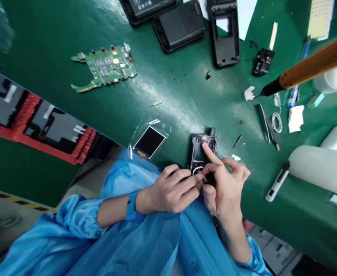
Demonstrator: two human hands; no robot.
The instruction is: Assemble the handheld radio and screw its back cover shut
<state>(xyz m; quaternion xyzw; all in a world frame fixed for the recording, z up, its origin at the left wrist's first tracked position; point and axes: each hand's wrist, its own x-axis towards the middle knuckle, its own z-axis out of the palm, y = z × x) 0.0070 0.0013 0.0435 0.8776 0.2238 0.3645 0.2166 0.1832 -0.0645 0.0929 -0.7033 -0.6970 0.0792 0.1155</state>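
A small black device housing (197,153) with a stubby knob at its far end lies on the mat close to my body, its inner side showing. My left hand (178,188) is closed at its near end, the fingertips together beside a round white-rimmed part. From the other side my right hand (224,180) reaches over the housing, its index finger stretched onto the upper part and the other fingers bent near the left fingertips. What the fingertips hold, if anything, is hidden. Left of the housing lies a small display screen (150,142) on clear film.
A green circuit board (108,67) lies at the far left. Black battery packs (180,25) and an empty front case (225,42) lie at the back. An orange-handled screwdriver (309,63) hangs at right, above tweezers (266,124). White bottle (321,168) and red-wrapped tray (18,126) flank the workspace.
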